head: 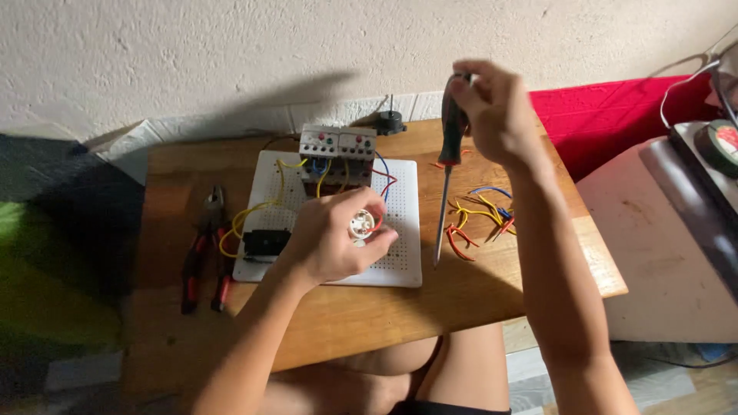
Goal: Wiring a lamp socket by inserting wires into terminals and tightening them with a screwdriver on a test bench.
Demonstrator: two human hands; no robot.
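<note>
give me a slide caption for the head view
Left hand grips a small white lamp socket over a white perforated board; right hand holds a screwdriver upright.

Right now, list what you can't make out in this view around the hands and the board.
- Head view: the left hand wraps the white fitting; its body and wiring are hidden.
- The right hand covers the screwdriver handle's top; the tip is too thin to tell its type.
- Labels on the grey switchgear are too small.
- The tape roll is cut by the right edge.
</note>
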